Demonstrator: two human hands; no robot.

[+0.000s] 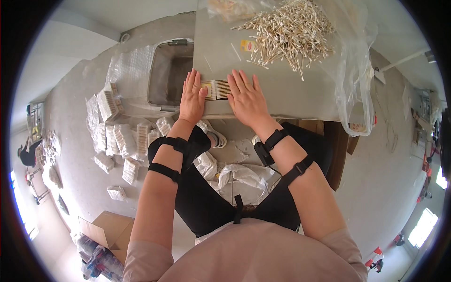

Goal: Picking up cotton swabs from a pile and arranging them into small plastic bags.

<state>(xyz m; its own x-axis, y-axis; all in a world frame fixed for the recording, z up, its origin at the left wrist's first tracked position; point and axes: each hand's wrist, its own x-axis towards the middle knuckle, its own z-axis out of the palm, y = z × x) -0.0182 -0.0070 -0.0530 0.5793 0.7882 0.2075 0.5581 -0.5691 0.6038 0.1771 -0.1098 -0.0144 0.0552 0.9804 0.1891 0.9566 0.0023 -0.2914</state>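
A flat bundle of cotton swabs (223,88) lies near the front edge of the grey table (296,89), between my two hands. Its left part shows a yellow printed label (206,89) and white swab tips; brown sticks run toward the right. My left hand (192,99) rests at the bundle's left end with fingers stretched out. Over the right end lies my right hand (246,96), its fingers straight and slightly spread. Both palms face down and cover the bundle's ends. Behind them is a large heap of loose cotton swabs (296,35), with a small yellow card (247,45) beside it.
Left of the table stands a grey plastic bin (151,77) next to bubble wrap (127,70). Several white swab packs (124,141) are piled on the floor. A clear plastic bag (354,70) hangs over the table's right edge. A cardboard box (108,225) stands at lower left.
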